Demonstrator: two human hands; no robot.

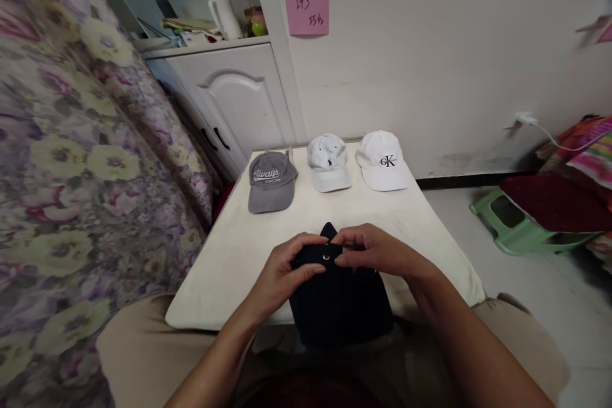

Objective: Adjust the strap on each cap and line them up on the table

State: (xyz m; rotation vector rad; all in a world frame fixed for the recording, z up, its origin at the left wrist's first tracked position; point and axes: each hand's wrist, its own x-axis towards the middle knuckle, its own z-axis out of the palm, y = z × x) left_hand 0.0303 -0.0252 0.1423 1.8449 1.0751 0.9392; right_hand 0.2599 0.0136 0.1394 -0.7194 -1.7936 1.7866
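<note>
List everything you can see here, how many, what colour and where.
Dark cap: one, near-black, in both hands
Grey cap: one, table's far left
Pale cap: one, light blue-white, far middle
White cap: one, far right
Table: one, cream top, centre
Pink notes: two, wall and right edge
Jug: one, white, cabinet shelf, among clutter too dim to count
Cabinet: one, whitish, behind left
Curtain: one, purple and yellow floral, left
Stool: one, green, dark red top, right
Plug: one, white, right wall
Cloths: several, multicoloured, right edge
Legs: two, beige trousers, bottom
Left hand, right hand: bare, on dark cap
</note>
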